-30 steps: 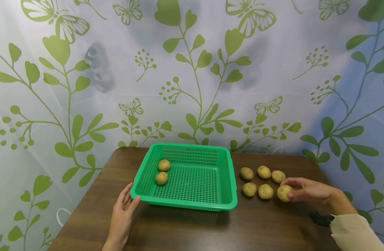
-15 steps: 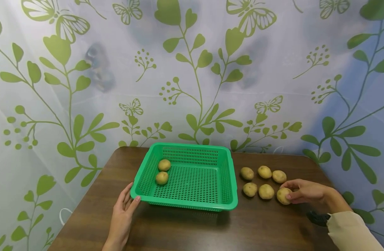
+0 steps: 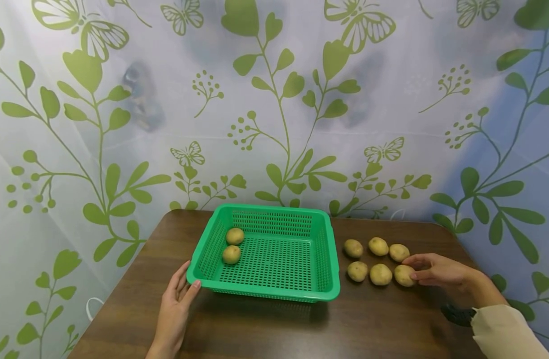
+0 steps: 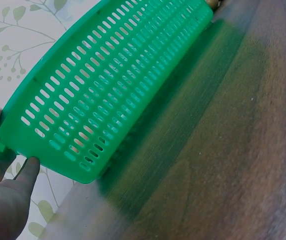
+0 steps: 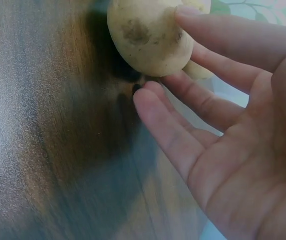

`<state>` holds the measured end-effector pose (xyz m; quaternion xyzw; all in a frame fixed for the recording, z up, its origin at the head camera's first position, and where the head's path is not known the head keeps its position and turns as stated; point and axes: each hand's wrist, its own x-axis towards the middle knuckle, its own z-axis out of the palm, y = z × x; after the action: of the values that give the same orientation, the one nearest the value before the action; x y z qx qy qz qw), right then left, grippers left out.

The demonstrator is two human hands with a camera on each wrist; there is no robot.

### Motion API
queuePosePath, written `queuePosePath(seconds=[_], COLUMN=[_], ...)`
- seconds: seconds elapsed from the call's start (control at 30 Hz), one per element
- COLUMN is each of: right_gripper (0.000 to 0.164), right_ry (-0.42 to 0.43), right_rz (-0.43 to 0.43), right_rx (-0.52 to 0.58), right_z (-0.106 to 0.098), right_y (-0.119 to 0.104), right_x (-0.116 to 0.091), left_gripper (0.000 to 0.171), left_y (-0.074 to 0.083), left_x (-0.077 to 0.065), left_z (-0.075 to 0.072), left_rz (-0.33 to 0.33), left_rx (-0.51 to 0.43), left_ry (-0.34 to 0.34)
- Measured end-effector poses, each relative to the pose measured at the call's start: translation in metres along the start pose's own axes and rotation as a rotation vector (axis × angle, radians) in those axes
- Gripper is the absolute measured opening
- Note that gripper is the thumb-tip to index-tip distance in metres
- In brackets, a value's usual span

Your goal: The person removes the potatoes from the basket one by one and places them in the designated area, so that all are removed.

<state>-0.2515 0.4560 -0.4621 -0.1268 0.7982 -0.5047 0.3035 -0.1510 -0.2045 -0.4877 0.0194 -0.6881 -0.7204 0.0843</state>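
The green plastic basket (image 3: 263, 290) stands on the table with two potatoes (image 3: 231, 255) at its left side. At its front left corner my left hand (image 3: 174, 301) grips the rim; the left wrist view shows fingers on both sides of the basket's edge (image 4: 53, 162). My right hand (image 3: 445, 271) has a potato (image 3: 403, 275) at the right end of the front row between thumb and fingers. In the right wrist view the thumb tip touches this potato (image 5: 150, 37), and the index finger goes partly hidden behind it. The lower fingers are spread below.
Several other potatoes (image 3: 380, 274) lie in two rows on the brown table (image 3: 368, 324), right of the basket. A dark band (image 3: 458, 315) sits at the right wrist near a cream sleeve (image 3: 507, 331). A patterned curtain (image 3: 274, 124) hangs behind the table.
The potato at my right hand has shifted slightly left, into line with the front row. My right thumb now covers less of it. Left hand and basket stay in place.
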Motion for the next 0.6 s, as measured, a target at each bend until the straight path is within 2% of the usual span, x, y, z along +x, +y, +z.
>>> queuePosePath(seconds=[0.2, 0.4, 0.47, 0.6], right_gripper=[0.048, 0.051, 0.05, 0.045], right_ry=[0.032, 0.118, 0.115, 0.091], right_rz=[-0.01, 0.063, 0.039, -0.062], right_rx=[-0.038, -0.03, -0.074, -0.242], right_z=[0.0, 0.006, 0.007, 0.007], right_y=[-0.005, -0.015, -0.019, -0.025], right_x=[-0.005, -0.009, -0.008, -0.004], left_gripper=[0.063, 0.063, 0.062, 0.063], left_y=[0.002, 0.0, 0.0, -0.001], left_x=[0.0, 0.001, 0.001, 0.001], left_z=[0.001, 0.0, 0.0, -0.001], left_rz=[0.003, 0.016, 0.022, 0.013], left_rx=[-0.003, -0.003, -0.004, 0.001], left_ry=[-0.001, -0.004, -0.004, -0.005])
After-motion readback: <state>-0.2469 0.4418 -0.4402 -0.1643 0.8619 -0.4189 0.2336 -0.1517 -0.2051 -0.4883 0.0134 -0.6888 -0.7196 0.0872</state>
